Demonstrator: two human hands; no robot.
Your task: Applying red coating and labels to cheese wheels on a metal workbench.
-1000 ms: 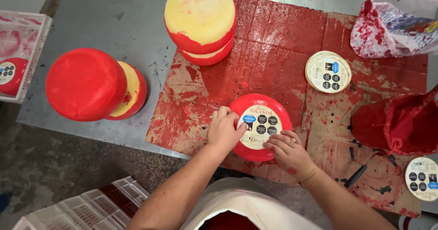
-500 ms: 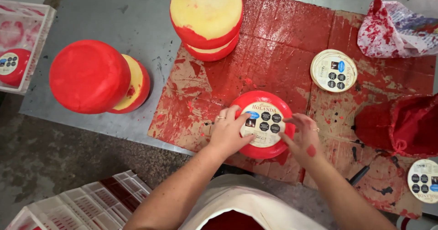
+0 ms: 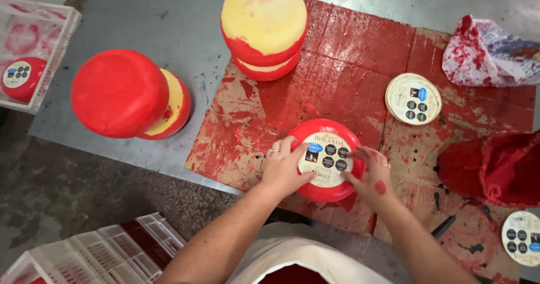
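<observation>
Both hands had shifted since the earlier frame: the left hand point(image 3: 284, 168) now lay flat, fingers spread, on the round paper label point(image 3: 328, 160), and the right hand point(image 3: 371, 174) pressed open-fingered at its right edge. The red wax-coated cheese wheel point(image 3: 326, 160) sat on the red-stained cardboard point(image 3: 349, 70) near the desk point(image 3: 140, 19) front edge. Risk, judged: uneven pressure could wrinkle or skew the label, and wax-smeared fingers could stain it.

One round red wax-coated cheese wheel with a label point(image 3: 326, 160) lies under the fingers. Beyond the fingertips stand two stacks of two red-and-yellow wax wheels point(image 3: 263, 28) each, four in all. Two piles of round paper labels point(image 3: 413, 98) lie right of the fingers; two white plastic crates point(image 3: 107, 256) left.
</observation>
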